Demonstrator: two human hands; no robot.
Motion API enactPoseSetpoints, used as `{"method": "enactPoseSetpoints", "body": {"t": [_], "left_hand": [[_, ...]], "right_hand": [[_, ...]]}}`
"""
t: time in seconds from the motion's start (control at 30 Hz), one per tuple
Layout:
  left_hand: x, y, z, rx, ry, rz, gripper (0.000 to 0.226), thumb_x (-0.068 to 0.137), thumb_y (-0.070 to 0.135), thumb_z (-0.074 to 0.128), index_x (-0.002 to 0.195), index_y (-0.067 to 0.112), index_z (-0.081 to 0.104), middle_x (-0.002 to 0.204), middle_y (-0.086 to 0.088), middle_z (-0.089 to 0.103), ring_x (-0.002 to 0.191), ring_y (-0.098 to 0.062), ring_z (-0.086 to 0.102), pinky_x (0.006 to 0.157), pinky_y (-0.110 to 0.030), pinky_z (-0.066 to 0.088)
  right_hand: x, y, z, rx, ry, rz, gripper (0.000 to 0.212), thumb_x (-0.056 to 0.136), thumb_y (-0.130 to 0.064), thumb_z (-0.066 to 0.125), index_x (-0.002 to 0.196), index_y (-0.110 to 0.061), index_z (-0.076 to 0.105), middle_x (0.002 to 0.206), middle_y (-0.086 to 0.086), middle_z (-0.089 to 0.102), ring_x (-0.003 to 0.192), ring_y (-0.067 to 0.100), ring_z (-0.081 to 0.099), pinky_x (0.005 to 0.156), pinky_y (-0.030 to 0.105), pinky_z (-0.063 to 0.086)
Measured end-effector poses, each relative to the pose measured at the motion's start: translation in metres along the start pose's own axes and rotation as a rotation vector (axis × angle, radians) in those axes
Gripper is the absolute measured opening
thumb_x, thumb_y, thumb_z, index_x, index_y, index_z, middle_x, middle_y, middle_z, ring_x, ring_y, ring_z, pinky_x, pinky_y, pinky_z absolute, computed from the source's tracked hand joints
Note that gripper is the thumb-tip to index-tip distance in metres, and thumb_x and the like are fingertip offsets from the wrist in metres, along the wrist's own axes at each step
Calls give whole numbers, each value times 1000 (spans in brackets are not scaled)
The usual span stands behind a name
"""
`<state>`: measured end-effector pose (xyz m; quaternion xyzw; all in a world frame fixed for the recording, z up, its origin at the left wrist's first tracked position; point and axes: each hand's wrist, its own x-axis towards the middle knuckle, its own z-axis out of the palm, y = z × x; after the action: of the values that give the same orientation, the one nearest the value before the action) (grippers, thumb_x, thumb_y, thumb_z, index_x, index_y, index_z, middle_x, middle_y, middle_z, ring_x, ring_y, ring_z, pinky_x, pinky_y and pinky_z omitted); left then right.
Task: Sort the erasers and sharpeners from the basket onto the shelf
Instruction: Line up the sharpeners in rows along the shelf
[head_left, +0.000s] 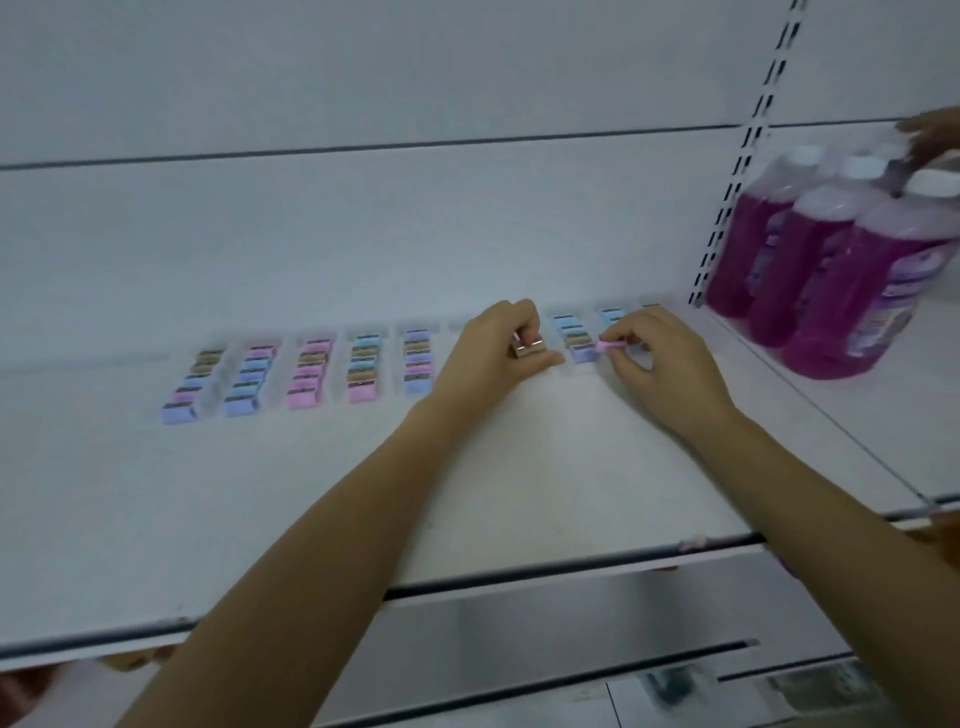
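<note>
First: Your forearms, nearest the lens, cross the near lip of the flat white metal shelf (311, 493) and reach to its far half. Which step do they show?

Second: Placing. Your left hand (493, 353) is curled round a small silvery block (530, 347), probably a metal sharpener, held just above the shelf. Your right hand (660, 358) pinches a small pink piece (609, 345) between thumb and fingertips, at the near end of a short column of pastel blocks (576, 338).

First: So most goods are laid out?

Second: Judged so. Five longer columns of pink, blue, lilac and tan blocks (306, 374) run near to far on the left, with at least two shorter ones on the right. Blur hides which are erasers and which sharpeners. Your next move calls for setting the pink piece square at its column's near end, then letting go without nudging its neighbours.

First: And containers?

Second: You have no basket in view. In the right bay stand clear plastic bottles with white caps (831, 270), filled with magenta liquid. Another person's hand (935, 135) reaches over their caps at the far right.
</note>
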<state>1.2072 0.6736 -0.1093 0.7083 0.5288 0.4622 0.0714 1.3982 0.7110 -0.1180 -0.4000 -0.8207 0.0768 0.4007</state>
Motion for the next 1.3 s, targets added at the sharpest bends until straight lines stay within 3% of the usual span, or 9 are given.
{"method": "enactPoseSetpoints", "body": {"t": [0.1,0.2,0.33,0.63,0.87,1.1,1.3], "left_hand": [[1,-1,2,130,-23,93,42,74,22,74,65,26,33,63,12,37,58,-3,40,56,-16,28],[2,1,9,381,33,298,33,72,40,62,64,21,37,57,4,45,50,-21,42,55,-25,26],[5,-5,15,416,2,373,31,69,42,54,59,15,42,55,-5,48,46,-21,43,54,-24,29],[3,-7,18,482,-2,344,25,71,29,48,58,8,51,53,-6,54,44,-24,50,54,-29,43],[0,-8,21,526,-94,334,24,77,19,44,63,7,59,60,-9,59,53,-27,57,53,-30,43],[-5,-7,12,550,-90,362,25,78,20,46,64,10,65,62,-3,62,56,-24,60,57,-25,47],[-7,-6,7,464,-154,282,28,81,21,44,73,8,68,72,-6,67,64,-26,63,61,-32,53]], "right_hand": [[1,4,2,-27,-75,-36,7,81,-5,61,84,-10,65,87,1,63,88,22,52,74,26,35],[2,5,3,-73,-163,-42,4,81,-11,63,85,-10,65,90,2,65,95,23,48,75,27,33],[1,7,4,-60,-138,-44,4,81,-9,64,85,-9,66,90,3,66,96,24,47,75,26,31],[3,13,9,-92,-111,-55,8,81,-4,63,82,-10,68,87,6,65,92,27,49,70,21,25],[2,12,10,-114,-110,-34,7,82,-7,63,81,-11,69,85,4,65,91,26,49,70,20,26],[1,7,8,-156,-121,-34,11,82,-4,59,84,-9,69,89,4,66,95,27,49,67,20,22],[0,6,7,-157,-148,-30,14,80,-2,57,86,-9,67,91,3,64,98,25,47,70,19,24]]}}
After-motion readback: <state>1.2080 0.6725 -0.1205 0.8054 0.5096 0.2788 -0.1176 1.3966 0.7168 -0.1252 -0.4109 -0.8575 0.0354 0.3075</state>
